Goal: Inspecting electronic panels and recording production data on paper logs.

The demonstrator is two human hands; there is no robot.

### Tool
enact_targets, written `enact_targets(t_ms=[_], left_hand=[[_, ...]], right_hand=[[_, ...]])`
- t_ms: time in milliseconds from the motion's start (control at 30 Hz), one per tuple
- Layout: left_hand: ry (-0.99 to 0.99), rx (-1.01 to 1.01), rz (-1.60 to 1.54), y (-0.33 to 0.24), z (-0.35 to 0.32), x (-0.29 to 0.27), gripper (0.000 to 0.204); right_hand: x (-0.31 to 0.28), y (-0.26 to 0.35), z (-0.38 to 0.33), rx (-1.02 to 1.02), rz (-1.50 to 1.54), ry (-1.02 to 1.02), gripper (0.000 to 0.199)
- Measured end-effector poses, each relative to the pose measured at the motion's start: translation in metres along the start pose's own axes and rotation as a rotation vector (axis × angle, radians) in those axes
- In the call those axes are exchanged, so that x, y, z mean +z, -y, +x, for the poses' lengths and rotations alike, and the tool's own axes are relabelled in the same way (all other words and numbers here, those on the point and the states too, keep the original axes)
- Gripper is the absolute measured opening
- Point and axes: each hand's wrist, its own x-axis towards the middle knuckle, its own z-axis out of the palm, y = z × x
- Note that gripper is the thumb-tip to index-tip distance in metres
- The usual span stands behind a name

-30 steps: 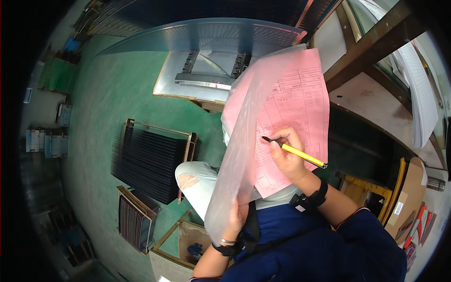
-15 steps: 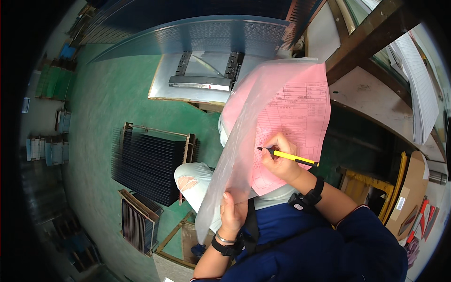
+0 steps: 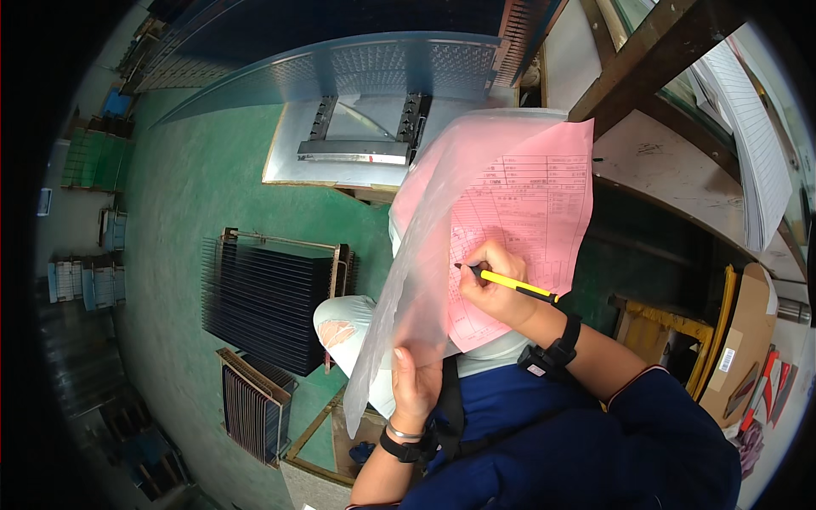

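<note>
My right hand [image 3: 495,289] grips a yellow and black pen [image 3: 516,285], its dark tip at the left part of a printed pink paper form [image 3: 535,208]. The side of that hand rests on the sheet. A clear plastic sleeve [image 3: 408,263] covers the form's left part, lifted and curling to the left. Down at the sleeve's lower edge, my left hand [image 3: 415,382] is closed on it, thumb in front and the other fingers partly hidden. Form and sleeve lie over my lap.
Ahead stands a table [image 3: 280,166] with a metal frame fixture [image 3: 353,153] and a tall perforated panel [image 3: 323,68]. Racks of dark plates [image 3: 268,297] stand on the green floor at left. To the right are a wooden beam [image 3: 654,68], a paper stack [image 3: 744,144] and cardboard [image 3: 735,340].
The view has shifted slightly. My right hand and the pen have moved a little left, and the sleeve's loose edge has swung slightly left. Both hands keep their hold.
</note>
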Motion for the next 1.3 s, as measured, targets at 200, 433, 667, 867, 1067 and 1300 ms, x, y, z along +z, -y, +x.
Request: enact_targets(t_ms=[200,433,667,867,1067,1300], left_hand=[[-0.006,-0.008,0.024,-0.001,0.000,-0.001,0.069],[-0.017,-0.034,0.023,0.000,-0.002,-0.002,0.069],[-0.016,-0.018,0.041,-0.002,0.000,0.001,0.070],[-0.016,0.000,0.044,0.000,0.000,-0.002,0.070],[-0.016,-0.010,0.038,0.002,0.000,-0.004,0.070],[-0.018,-0.018,0.036,0.001,-0.001,-0.003,0.070]], right_hand=[[0.001,-0.001,0.000,-0.019,0.016,0.006,0.018],[0.000,0.001,0.000,0.028,0.005,0.000,0.017],[-0.003,-0.008,-0.004,0.094,0.153,0.028,0.015],[-0.012,-0.010,-0.008,0.094,0.154,-0.064,0.013],[-0.010,-0.008,-0.006,0.124,0.151,-0.020,0.013],[-0.010,-0.007,-0.006,0.176,0.103,-0.024,0.014]])
